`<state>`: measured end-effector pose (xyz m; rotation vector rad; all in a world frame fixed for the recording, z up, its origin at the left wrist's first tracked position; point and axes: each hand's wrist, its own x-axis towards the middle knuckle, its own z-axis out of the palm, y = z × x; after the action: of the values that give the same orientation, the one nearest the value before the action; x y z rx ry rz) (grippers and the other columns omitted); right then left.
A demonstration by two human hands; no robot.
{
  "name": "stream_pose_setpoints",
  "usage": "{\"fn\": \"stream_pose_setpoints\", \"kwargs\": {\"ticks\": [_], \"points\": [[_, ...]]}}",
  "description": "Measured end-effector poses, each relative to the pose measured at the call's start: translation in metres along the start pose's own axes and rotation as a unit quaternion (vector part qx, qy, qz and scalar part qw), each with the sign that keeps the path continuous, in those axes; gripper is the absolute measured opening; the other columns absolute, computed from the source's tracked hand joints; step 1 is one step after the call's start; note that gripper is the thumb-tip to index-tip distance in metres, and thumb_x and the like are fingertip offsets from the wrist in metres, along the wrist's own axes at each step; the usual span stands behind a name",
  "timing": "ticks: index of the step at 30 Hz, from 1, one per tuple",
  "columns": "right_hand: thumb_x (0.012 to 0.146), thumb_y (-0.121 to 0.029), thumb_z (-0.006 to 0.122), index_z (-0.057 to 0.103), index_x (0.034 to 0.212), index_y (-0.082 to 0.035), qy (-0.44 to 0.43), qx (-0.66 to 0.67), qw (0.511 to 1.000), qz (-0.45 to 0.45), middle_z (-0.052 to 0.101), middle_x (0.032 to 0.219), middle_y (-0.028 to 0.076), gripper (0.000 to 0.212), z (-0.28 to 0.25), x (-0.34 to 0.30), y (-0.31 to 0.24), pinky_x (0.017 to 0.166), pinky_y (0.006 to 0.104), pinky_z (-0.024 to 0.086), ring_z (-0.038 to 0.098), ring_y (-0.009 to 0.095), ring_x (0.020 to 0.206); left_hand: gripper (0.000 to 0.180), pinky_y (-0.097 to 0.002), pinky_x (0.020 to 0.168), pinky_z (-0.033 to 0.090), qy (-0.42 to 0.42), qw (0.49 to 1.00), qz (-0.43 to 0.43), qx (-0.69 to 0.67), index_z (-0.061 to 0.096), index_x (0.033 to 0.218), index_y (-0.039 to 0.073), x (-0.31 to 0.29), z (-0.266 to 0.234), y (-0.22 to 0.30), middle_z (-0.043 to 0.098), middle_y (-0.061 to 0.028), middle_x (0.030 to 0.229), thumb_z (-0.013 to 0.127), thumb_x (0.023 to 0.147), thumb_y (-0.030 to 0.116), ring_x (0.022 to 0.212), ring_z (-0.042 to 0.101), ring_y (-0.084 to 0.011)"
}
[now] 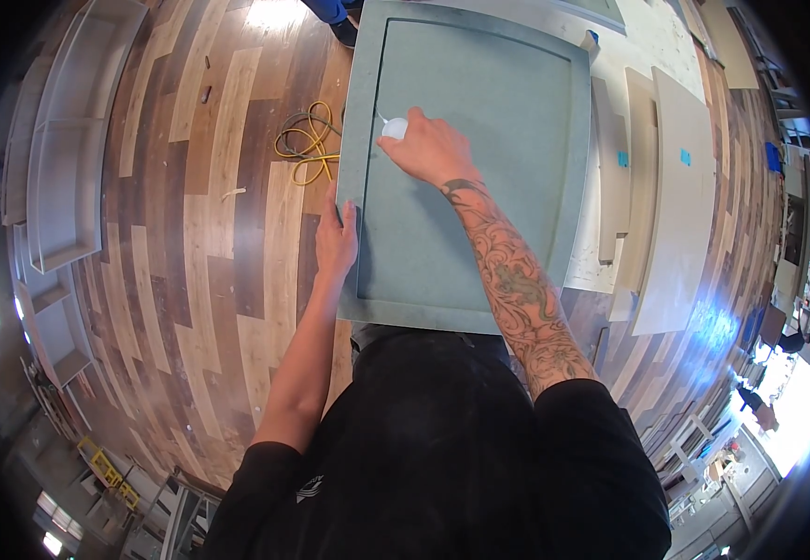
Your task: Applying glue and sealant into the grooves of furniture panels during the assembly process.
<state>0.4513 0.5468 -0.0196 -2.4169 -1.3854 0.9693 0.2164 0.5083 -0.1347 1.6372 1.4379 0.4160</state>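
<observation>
A grey-green cabinet door (479,233) with a raised frame and a recessed middle lies flat in front of me. My right hand (433,149) is closed around a small white squeeze bottle (394,129) over the door's upper left part. The bottle's thin nozzle points at the inner edge of the left frame strip; whether it touches is too small to tell. My left hand (337,238) grips the door's left edge, thumb on top, with some fingers hidden beside or below it.
A coiled yellow cord (311,154) lies on the wood-plank floor (190,233) left of the door. Pale boards (676,205) with blue tape stand at right on a light surface. White open cabinet boxes (73,140) line the far left. Someone's blue-clad leg (330,14) shows beyond the door.
</observation>
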Motion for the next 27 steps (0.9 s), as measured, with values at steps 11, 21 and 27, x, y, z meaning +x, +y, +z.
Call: {"fn": "stream_pose_setpoints", "kwargs": {"ticks": [11,21,27], "points": [[0.090,-0.055,0.066,0.062,0.121,-0.002,-0.025,-0.002,1.000,0.003,0.074,0.110,0.022,0.061,0.002,-0.005,-0.002,0.091,0.0515,0.053,0.070,0.041,0.106,0.058,-0.0513,0.104,0.048,-0.005,1.000,-0.004,-0.001,0.034,0.159,0.022,0.006,-0.002,0.002,0.059,-0.0215,0.144,0.041,0.108,0.048,0.126,0.059,-0.0458],[0.090,-0.055,0.066,0.062,0.120,-0.003,-0.038,-0.006,0.999,0.005,0.074,0.109,0.020,0.060,0.005,-0.011,-0.002,0.091,0.0512,0.053,0.070,0.040,0.105,0.058,-0.0520,0.101,0.049,-0.008,1.000,-0.009,0.005,0.034,0.159,0.021,0.008,-0.003,0.005,0.062,-0.0224,0.139,0.041,0.108,0.048,0.122,0.061,-0.0464],[0.090,-0.054,0.066,0.062,0.118,-0.003,-0.035,-0.008,0.999,0.001,0.074,0.107,0.021,0.058,0.007,-0.014,-0.003,0.090,0.0518,0.053,0.070,0.040,0.105,0.058,-0.0520,0.100,0.049,-0.004,1.000,-0.005,-0.001,0.034,0.159,0.020,0.008,-0.004,0.005,0.063,-0.0234,0.137,0.041,0.108,0.048,0.121,0.062,-0.0467]]}}
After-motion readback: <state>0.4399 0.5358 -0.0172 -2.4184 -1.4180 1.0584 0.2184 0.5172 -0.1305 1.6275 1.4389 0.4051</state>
